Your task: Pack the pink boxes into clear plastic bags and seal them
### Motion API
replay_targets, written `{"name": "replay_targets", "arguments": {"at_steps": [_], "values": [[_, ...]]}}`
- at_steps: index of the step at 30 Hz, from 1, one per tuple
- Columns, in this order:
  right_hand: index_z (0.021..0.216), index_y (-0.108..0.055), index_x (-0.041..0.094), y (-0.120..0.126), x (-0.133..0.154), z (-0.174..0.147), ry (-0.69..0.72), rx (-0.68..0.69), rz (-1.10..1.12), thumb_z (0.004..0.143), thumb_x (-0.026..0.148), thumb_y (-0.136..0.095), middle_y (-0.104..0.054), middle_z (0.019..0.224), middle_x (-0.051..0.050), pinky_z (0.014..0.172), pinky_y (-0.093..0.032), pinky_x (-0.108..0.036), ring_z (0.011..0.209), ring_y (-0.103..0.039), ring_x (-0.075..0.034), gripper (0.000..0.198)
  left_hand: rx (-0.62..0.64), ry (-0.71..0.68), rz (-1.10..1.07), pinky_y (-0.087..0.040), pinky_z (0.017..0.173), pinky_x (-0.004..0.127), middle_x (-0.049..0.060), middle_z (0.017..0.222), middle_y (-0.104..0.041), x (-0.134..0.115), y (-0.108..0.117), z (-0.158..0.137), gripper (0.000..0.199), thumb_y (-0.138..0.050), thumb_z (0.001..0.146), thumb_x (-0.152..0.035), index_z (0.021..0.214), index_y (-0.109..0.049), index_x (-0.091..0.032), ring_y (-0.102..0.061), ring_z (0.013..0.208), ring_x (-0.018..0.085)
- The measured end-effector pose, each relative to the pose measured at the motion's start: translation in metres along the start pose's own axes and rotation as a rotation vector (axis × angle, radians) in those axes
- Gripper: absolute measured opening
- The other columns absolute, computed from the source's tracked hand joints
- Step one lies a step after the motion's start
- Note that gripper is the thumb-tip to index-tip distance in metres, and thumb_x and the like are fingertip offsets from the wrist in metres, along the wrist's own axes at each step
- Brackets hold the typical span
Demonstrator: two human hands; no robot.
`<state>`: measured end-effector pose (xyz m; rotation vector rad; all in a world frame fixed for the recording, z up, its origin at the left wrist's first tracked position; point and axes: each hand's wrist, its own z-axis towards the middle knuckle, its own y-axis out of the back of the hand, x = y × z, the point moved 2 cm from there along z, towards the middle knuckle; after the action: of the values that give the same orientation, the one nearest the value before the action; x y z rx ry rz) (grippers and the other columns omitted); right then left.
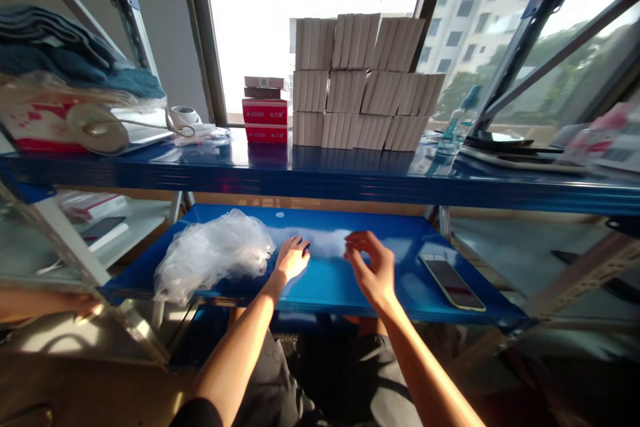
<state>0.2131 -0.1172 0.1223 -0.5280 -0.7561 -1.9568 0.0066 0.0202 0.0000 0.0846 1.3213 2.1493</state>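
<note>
My left hand (294, 257) rests on the lower blue shelf (320, 287), its fingers stretched forward and slightly bent, with nothing visible in it. To its left lies a crumpled heap of clear plastic bags (215, 253), apart from the hand. My right hand (374, 268) hovers just over the shelf with thumb and fingertips brought together in a pinch. Anything between those fingertips is too small or too clear to make out. A pale glare lies on the shelf between both hands. Right of my right hand is a smartphone (453, 281), face up.
Stacked white boxes (360, 83) stand on the upper blue shelf (320, 173), beside red boxes (265, 121) and a clear spray bottle (457, 123). Folded cloth (65, 53) and a roll (97, 129) lie upper left. Another person's hand (87, 307) shows at far left.
</note>
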Motion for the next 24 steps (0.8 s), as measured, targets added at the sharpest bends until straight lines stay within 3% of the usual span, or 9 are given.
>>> {"name": "replay_targets", "arguments": {"at_steps": [3,6,9,15,24], "values": [[0.101,-0.073,0.019,-0.037,-0.047,0.016,-0.172,0.189,-0.089,0.095,0.028,-0.063,-0.078,0.087,-0.004,0.063,-0.055,-0.026,0.072,-0.072,-0.018,0.015,0.022,0.007,-0.001,-0.046,0.119,0.051,0.015,0.14,-0.069,0.003,0.0,0.001,0.036,-0.057,0.098,-0.022,0.131,-0.073,-0.02,-0.061,0.134,0.03],[0.111,-0.074,0.02,-0.064,-0.094,0.028,-0.176,0.274,-0.337,0.096,0.024,-0.057,-0.08,0.11,-0.008,0.089,-0.058,-0.032,0.1,-0.075,-0.022,0.023,0.038,0.012,-0.003,-0.046,0.119,0.052,0.017,0.143,-0.067,0.005,0.001,0.001,0.037,-0.056,0.099,-0.022,0.133,-0.072,-0.018,-0.06,0.136,0.032],[0.121,-0.073,0.018,-0.078,-0.122,0.031,-0.164,0.288,-0.421,0.095,0.021,-0.059,-0.078,0.123,-0.012,0.107,-0.052,-0.039,0.12,-0.069,-0.027,0.029,0.047,0.0,-0.004,-0.045,0.12,0.052,0.017,0.144,-0.067,0.005,0.003,0.001,0.038,-0.055,0.099,-0.019,0.133,-0.072,-0.017,-0.059,0.137,0.032],[0.116,-0.076,0.017,-0.094,-0.139,0.011,-0.094,0.376,-0.472,0.095,0.016,-0.062,-0.077,0.124,-0.013,0.113,-0.047,-0.039,0.125,-0.066,-0.027,0.026,0.03,0.009,0.009,-0.045,0.12,0.048,0.017,0.141,-0.069,0.0,0.005,0.0,0.037,-0.055,0.099,-0.019,0.13,-0.074,-0.017,-0.061,0.135,0.032],[0.12,-0.075,0.014,-0.095,-0.146,0.005,-0.08,0.383,-0.52,0.097,0.014,-0.055,-0.076,0.127,-0.015,0.113,-0.048,-0.037,0.124,-0.067,-0.027,0.031,0.016,-0.028,0.018,-0.045,0.118,0.048,0.016,0.142,-0.068,0.004,0.003,0.0,0.04,-0.054,0.099,-0.019,0.136,-0.069,-0.019,-0.062,0.133,0.031]]}}
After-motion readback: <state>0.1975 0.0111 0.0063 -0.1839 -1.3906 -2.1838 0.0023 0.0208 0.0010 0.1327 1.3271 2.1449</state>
